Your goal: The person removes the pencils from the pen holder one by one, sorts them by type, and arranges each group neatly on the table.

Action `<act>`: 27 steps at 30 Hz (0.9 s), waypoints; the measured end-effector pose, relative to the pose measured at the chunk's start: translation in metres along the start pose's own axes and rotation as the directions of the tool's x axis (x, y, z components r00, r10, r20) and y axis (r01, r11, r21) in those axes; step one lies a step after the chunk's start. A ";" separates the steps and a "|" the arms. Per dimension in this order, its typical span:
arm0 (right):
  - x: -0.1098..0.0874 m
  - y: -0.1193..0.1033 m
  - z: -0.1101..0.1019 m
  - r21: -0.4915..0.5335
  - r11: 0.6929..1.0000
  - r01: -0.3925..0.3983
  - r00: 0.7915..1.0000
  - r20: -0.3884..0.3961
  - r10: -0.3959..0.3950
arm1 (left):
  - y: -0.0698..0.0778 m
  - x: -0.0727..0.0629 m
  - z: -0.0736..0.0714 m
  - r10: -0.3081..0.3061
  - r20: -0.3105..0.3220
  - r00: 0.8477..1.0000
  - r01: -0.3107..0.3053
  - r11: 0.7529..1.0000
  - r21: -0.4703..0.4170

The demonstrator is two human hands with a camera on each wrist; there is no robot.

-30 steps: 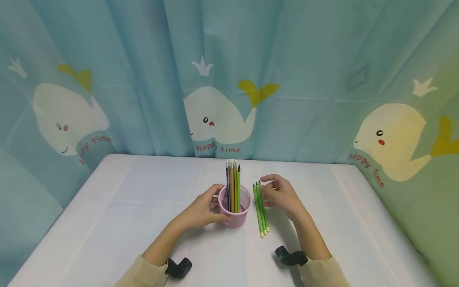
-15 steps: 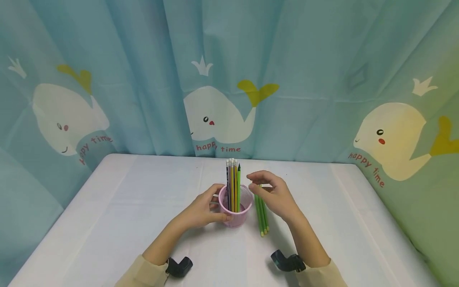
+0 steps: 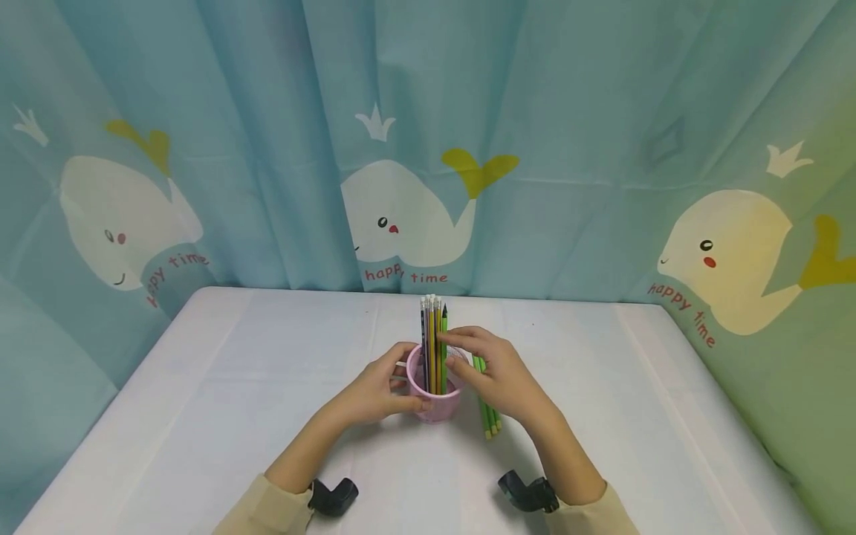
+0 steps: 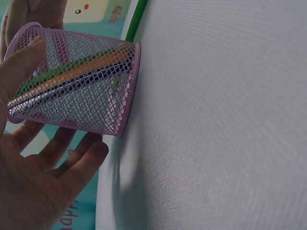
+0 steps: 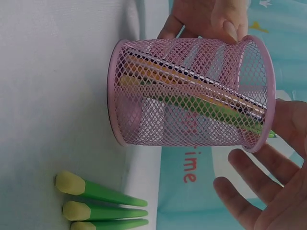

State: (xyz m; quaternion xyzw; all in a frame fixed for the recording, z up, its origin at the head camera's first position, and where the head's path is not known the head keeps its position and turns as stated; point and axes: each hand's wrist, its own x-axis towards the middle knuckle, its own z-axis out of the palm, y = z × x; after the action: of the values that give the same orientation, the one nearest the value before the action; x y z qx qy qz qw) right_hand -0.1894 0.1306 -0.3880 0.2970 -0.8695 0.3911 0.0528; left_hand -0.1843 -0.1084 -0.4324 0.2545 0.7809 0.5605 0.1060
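A pink mesh pencil cup (image 3: 438, 409) stands upright on the table with several pencils (image 3: 433, 349) leaning in it, one of them a green pencil (image 3: 444, 357) with its dark point up. My left hand (image 3: 374, 390) holds the cup from the left, thumb at the front of the rim and fingers round the far side. Over the right part of the rim is my right hand (image 3: 498, 371), its fingers loosely bent and spread, index fingertip right at the green pencil. In the right wrist view, part of that hand (image 5: 273, 191) lies beside the rim.
Beside the cup, three green pencils (image 5: 105, 191) with pale yellow ends lie on the white table (image 3: 281, 349), partly hidden by my right hand in the head view. A blue curtain (image 3: 568, 245) with whale prints hangs behind the table's far edge.
My right hand has moved left from above the three lying green pencils to the pencils in the cup. The left hand and cup have stayed in place.
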 end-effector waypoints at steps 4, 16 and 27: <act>0.000 0.000 -0.001 0.002 1.000 0.000 1.000 -0.008 0.000 | 0.000 0.000 0.000 -0.006 -0.001 1.000 0.006 1.000 -0.007; 0.003 0.002 -0.005 0.106 0.994 -0.011 0.998 -0.064 0.018 | 0.001 0.001 0.001 -0.031 -0.011 0.999 0.030 0.999 -0.020; 0.001 0.002 -0.013 0.263 0.965 -0.012 0.985 -0.165 0.057 | 0.002 0.000 0.002 -0.037 -0.012 0.999 0.037 0.999 -0.027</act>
State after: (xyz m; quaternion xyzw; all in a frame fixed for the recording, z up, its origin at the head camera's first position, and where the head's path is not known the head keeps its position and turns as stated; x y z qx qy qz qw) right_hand -0.1927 0.1405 -0.3802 0.2515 -0.8077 0.5272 0.0808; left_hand -0.1825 -0.1067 -0.4309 0.2351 0.7786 0.5704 0.1151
